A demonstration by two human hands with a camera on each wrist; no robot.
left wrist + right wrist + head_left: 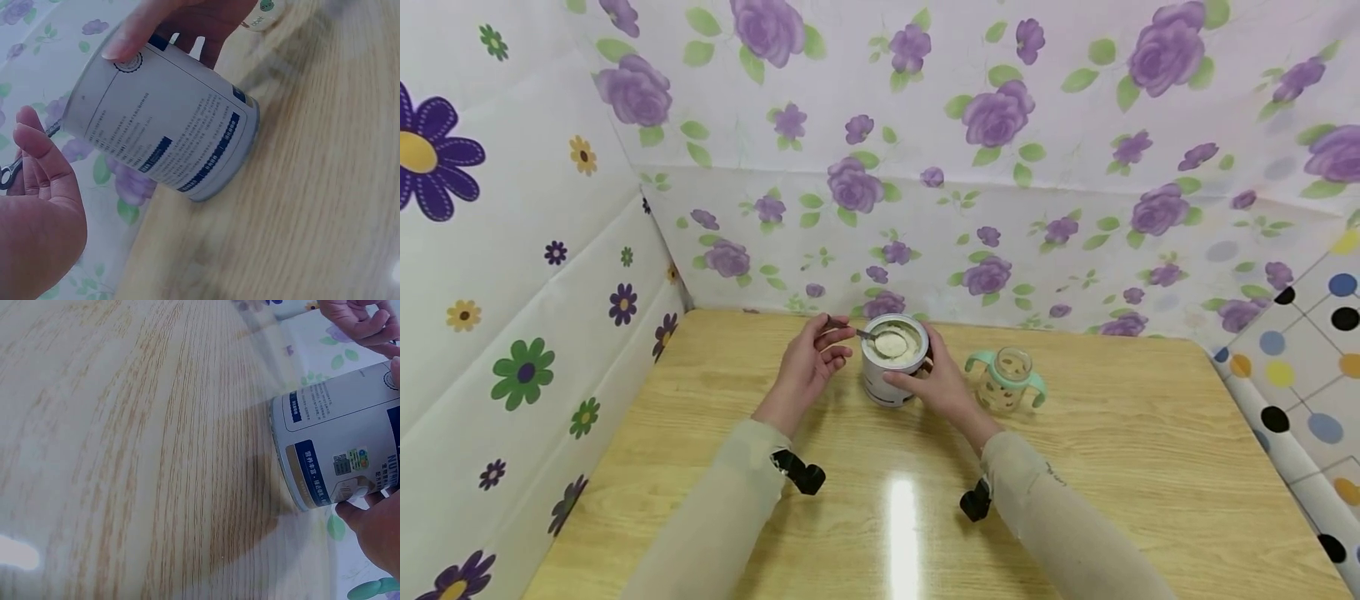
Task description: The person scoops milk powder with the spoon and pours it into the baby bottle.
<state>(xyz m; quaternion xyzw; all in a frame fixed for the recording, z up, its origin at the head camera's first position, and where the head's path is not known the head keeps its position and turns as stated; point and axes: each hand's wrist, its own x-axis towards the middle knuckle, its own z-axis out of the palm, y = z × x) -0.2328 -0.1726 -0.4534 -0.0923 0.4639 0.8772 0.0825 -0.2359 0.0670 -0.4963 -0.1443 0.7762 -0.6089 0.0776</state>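
Note:
My right hand (946, 379) grips a white can (883, 387) of pale powder (908, 340) around its side, near the upper part. The can has no lid on, and printed labels show on its side (169, 119) in the left wrist view. Between thumb and fingers, my left hand (811, 362) pinches the handle of a metal spoon (867, 335) at the left of the can. The spoon's bowl is over the can's mouth with a heap of powder. Whether the can's base fully touches the table is hard to tell.
Right of the can stands a clear baby bottle (1000, 392) without a cap, with mint-green handles. Both are near the back edge of the wooden table (1120, 467). Flowered cloth (925, 225) hangs behind and along the left side.

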